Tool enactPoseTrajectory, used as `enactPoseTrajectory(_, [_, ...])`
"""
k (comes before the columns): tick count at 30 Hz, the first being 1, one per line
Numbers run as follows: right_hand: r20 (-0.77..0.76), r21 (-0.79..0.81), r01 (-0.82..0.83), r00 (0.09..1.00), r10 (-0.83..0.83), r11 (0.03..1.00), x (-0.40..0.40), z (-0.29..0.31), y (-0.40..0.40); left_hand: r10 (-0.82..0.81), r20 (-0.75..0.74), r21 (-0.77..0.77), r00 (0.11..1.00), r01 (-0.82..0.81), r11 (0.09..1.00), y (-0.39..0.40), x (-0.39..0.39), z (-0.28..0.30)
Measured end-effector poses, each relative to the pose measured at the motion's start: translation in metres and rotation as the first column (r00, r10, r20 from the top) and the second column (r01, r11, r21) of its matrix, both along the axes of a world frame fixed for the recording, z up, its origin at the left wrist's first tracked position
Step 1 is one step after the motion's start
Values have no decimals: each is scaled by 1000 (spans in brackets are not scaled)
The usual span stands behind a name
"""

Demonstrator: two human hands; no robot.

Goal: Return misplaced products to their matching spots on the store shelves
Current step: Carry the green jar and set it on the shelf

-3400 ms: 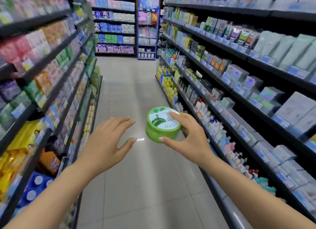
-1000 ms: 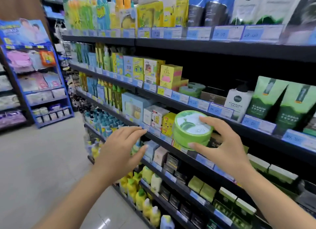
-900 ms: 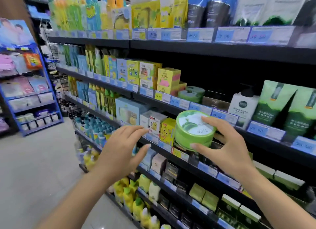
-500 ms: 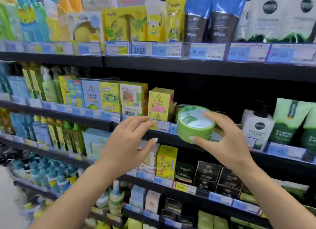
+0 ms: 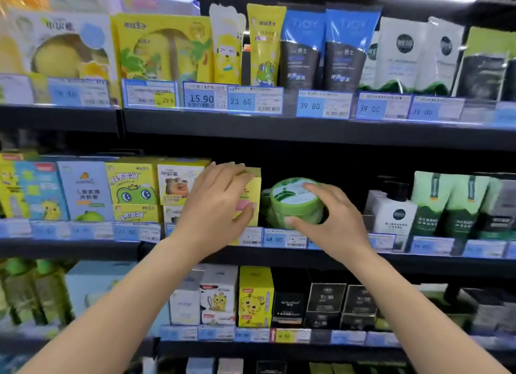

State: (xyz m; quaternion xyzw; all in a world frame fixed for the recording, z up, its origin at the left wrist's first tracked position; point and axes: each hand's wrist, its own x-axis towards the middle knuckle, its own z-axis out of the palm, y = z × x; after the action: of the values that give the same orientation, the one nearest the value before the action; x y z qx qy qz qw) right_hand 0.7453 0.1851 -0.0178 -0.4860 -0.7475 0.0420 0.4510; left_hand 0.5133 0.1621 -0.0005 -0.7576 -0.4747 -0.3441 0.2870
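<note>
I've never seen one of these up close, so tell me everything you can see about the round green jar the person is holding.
The green jar is a low, round tub, apparently of glossy translucent plastic, with a white-and-green lid label showing a leaf-like picture; its lettering is too blurred to read. It sits tilted, lid towards the camera, at the middle shelf, above a price tag reading 48.00. The right hand grips it, fingers over the lid, thumb on the front wall. A yellow box stands just to its left. Whether it rests on the shelf is unclear.

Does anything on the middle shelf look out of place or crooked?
Only the green jar stands out: it is tilted, lid toward the camera, gripped by the right hand and not yet set flat beside the yellow box that the left hand touches. Other products stand upright.
</note>
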Motion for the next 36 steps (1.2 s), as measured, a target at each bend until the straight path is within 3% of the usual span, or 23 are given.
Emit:
enactPoseTrajectory(8, [232, 77, 174, 955, -187, 982, -10, -4, 14, -41, 4, -20, 999, 41, 999, 15, -10, -7])
enactPoseTrajectory(13, [266, 128, 155, 946, -184, 980, -16, 0, 17, -64, 23, -24, 998, 64, 998, 18, -10, -11])
enactPoseTrajectory(20, [262, 58, 127, 955, -138, 990, -14, 2, 21, -60, 73, -40, 996, 63, 997, 18, -8, -14])
enactPoseTrajectory(26, [360, 117, 216, 900, -244, 969, -11, 9, 31, -15, 96, -25, 995, 18, 1000, 19, -3, -17])
enactPoseTrajectory(36, [376, 140, 170, 902, -212, 975, -8, 4, 38, 106, 53, -79, 993, -101, 992, 13, 5, -16])
